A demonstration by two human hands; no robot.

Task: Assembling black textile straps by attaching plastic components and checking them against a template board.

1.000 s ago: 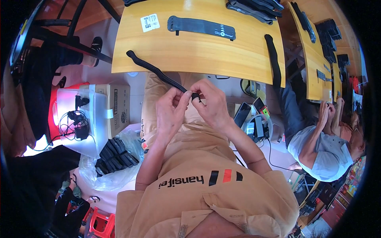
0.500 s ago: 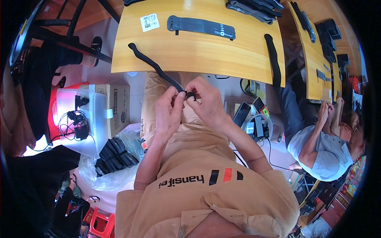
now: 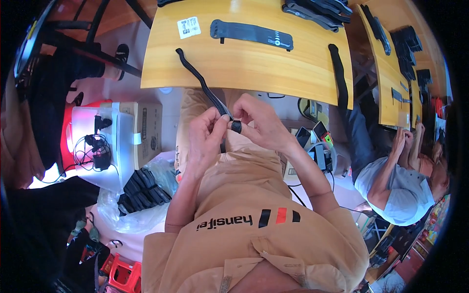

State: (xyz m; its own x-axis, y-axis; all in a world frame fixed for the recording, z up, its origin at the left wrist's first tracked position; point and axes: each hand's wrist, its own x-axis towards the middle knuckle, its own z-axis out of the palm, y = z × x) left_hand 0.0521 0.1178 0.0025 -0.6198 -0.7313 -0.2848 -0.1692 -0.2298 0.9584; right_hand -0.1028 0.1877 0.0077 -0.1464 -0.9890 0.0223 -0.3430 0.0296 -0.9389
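A long black fabric strap runs from the wooden table's near edge area down to my lap. My left hand is closed, pinching the strap's lower part between thumb and fingers. My right hand is closed against the same end, its fingers curled. A short black loop sits at the right fingers; whether it wraps a finger is unclear. Farther off on the table lies a flat dark grey strap with a printed end. Another black strap hangs over the right edge.
The wooden table carries a white label and a pile of black straps. At left stand a translucent bin with cables and a cardboard box. A bag of black items lies below. A co-worker sits at right.
The far end of the strap has shifted right on the table. My right hand has moved slightly right and down, and the black loop shows more clearly at its fingers.
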